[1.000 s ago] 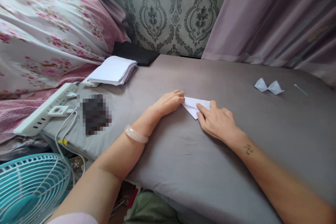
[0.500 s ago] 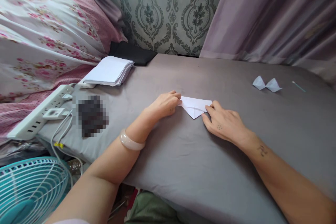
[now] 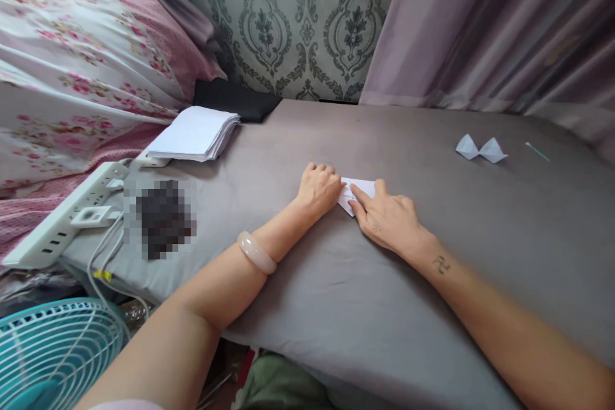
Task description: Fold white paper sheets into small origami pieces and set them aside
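Observation:
A small sheet of folded white paper (image 3: 364, 186) lies on the grey cloth, with a pointed part towards me. My left hand (image 3: 321, 191) is closed at the paper's left end, its fingers curled and its thumb side touching the edge. From the right, my right hand (image 3: 387, 213) holds the paper, index finger and thumb pressing on its front face. Both hands are close together and cover much of the sheet. A pale bangle (image 3: 257, 253) circles my left wrist.
Two joined white paper points (image 3: 481, 150) and a thin cotton swab (image 3: 537, 151) lie at the right. A paper stack (image 3: 192, 133), a black folder-like item (image 3: 235, 99), a power strip (image 3: 67, 214) with cables and a blurred dark item (image 3: 166, 219) are left. A fan (image 3: 52, 352) stands lower left.
My right hand has slid left along the paper towards my left hand. My left hand has moved slightly right, so less of the sheet shows. The view has shifted a little.

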The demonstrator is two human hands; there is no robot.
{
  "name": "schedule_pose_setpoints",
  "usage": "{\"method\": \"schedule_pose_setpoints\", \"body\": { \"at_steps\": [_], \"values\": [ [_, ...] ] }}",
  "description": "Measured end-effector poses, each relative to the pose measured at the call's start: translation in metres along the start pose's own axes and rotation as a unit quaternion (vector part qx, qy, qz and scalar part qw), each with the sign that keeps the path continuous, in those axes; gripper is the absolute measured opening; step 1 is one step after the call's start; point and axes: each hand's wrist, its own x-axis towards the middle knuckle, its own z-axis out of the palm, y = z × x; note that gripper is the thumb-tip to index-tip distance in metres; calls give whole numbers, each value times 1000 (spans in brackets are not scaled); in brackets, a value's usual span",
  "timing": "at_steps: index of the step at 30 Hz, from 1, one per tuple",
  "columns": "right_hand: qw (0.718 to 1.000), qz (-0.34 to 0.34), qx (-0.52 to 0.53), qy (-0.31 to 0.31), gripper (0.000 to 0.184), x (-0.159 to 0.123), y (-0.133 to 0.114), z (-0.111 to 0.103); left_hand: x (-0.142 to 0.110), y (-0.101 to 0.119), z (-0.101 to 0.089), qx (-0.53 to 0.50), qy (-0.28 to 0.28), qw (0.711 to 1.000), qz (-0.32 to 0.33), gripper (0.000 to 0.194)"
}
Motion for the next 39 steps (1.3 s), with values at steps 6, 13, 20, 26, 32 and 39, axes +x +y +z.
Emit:
{"method": "schedule_pose_setpoints", "body": {
  "at_steps": [6, 13, 20, 26, 32, 39],
  "values": [
    [1000, 5, 7, -4, 57, -1, 0, 1, 2, -7, 13, -65, 13, 993, 97, 28],
    [999, 16, 22, -27, 58, -7, 12, -3, -2, -26, 20, -184, -6, 969, 167, 44],
    [998, 28, 54, -34, 56, -8, 28, -5, -10, -31, 11, -228, 9, 962, 151, 38],
    [987, 68, 136, 52, 42, 12, 42, 14, -5, -21, 2, -280, 19, 959, 46, 26],
    [967, 62, 215, 123, 30, 27, 54, 41, 10, -23, 25, -265, 56, 962, -34, 17],
    [965, 34, 249, 81, 41, 26, 57, 44, 13, -32, 26, -289, -2, 953, -95, 17]
  ]
}}
